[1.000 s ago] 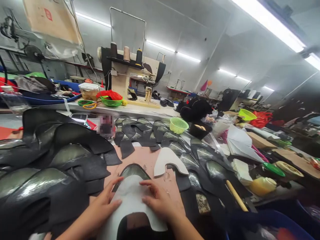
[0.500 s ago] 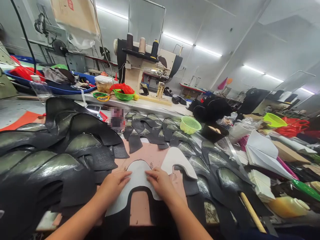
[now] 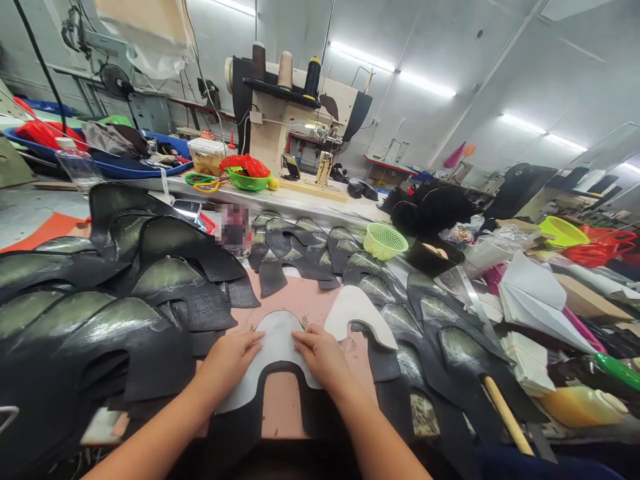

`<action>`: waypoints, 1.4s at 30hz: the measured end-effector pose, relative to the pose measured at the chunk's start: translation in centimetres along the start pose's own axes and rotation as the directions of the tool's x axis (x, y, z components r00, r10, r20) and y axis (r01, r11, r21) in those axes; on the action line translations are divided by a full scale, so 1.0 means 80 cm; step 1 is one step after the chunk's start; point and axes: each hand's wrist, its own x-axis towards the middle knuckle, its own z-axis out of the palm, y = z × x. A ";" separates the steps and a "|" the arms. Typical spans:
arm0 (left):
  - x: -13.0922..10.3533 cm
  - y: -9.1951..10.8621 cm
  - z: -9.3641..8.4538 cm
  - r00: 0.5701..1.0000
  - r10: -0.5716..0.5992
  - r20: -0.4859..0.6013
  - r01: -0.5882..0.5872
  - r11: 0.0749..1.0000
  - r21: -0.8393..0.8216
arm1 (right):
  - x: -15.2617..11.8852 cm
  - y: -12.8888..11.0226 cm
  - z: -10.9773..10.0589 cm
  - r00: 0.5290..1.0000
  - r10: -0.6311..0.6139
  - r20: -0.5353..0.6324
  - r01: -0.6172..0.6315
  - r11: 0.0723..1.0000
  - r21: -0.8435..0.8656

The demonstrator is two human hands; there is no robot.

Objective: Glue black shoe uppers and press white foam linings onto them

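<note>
A light grey-white curved piece [image 3: 277,343] lies over a black U-shaped piece [image 3: 235,433] on the pink board [image 3: 283,403]. My left hand [image 3: 231,360] presses on the left side of the curved piece, thumb and fingertips close together at its edge. On its right side, my right hand [image 3: 320,357] rests the same way, its fingertips near the top curve. Whether the fingertips pinch the edge or only press on it is hard to see. Just right of my right hand is another white curved piece [image 3: 357,310].
Black moulded pieces [image 3: 165,287] cover the left, with more [image 3: 395,320] at the right. Behind stand a sewing machine [image 3: 270,127], a green basket [image 3: 385,241] and a red-filled green bowl [image 3: 249,179]. A wooden-handled tool [image 3: 507,417] and a yellowish bottle [image 3: 583,405] lie right.
The camera view has shifted slightly. Both hands stay at the sides of the grey-white piece, with almost no movement against it.
</note>
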 end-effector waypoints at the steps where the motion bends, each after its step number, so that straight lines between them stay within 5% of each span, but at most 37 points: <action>1: 0.000 0.001 -0.001 1.000 -0.003 -0.005 0.003 1.000 0.004 | 0.001 -0.002 -0.001 1.000 0.009 0.001 -0.009 1.000 0.000; 12: 0.005 0.008 -0.006 0.999 0.005 0.032 -0.008 0.997 0.083 | -0.046 0.020 -0.019 0.977 0.210 -0.043 -0.200 0.964 0.173; 19: 0.010 0.003 -0.005 0.998 0.010 0.056 -0.018 0.990 0.140 | -0.053 0.021 -0.015 0.972 0.204 -0.120 -0.177 0.964 0.200; 23: 0.011 0.004 -0.006 0.999 0.016 0.047 -0.024 0.984 0.177 | -0.059 0.019 -0.021 0.976 0.199 -0.090 -0.189 0.977 0.102; 29: 0.012 0.003 -0.004 0.998 0.003 0.056 -0.015 0.978 0.208 | -0.072 0.011 -0.076 0.946 0.323 0.012 -0.316 0.933 -0.171; 31: 0.012 0.002 -0.004 0.999 0.021 0.038 -0.029 0.978 0.205 | -0.058 -0.003 -0.081 0.975 0.223 0.002 -0.220 0.966 -0.139; 34: 0.010 0.006 -0.006 0.997 0.063 0.040 -0.070 0.972 0.224 | -0.014 -0.024 -0.052 0.996 -0.075 0.045 0.079 0.993 -0.087; 37: 0.009 0.015 -0.008 0.991 0.098 0.093 -0.120 0.952 0.282 | 0.029 -0.033 0.001 0.951 -0.290 0.111 0.302 0.947 -0.109; 42: -0.002 0.019 -0.017 0.983 0.110 0.146 -0.154 0.928 0.340 | 0.045 -0.020 0.050 0.903 -0.407 0.134 0.429 0.857 -0.285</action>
